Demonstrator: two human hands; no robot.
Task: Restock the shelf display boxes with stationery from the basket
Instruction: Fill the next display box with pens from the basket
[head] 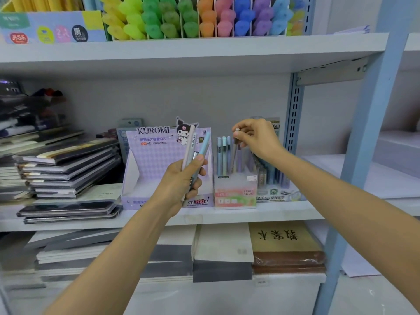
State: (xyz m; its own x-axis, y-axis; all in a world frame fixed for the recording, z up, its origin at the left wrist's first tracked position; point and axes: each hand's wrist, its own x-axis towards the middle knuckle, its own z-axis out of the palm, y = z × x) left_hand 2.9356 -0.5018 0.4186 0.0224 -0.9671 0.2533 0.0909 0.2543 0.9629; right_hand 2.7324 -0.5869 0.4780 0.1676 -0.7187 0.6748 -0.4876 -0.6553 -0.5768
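My left hand (181,178) grips a small bunch of pastel pens (195,144), pink, grey and light blue, upright in front of the purple Kuromi display box (156,155) on the middle shelf. My right hand (256,138) pinches the top of one pen (236,142) that stands in the clear Fruit Soda display box (235,192), just right of the Kuromi box. Several blue, green and lilac pens (223,155) stand in that clear box. The basket is out of view.
A third display box (277,185) stands right of the clear one, near the blue shelf upright (294,123). Stacked notebooks (68,169) fill the shelf's left. Coloured highlighters (193,17) line the upper shelf; paper pads (284,244) lie on the one below.
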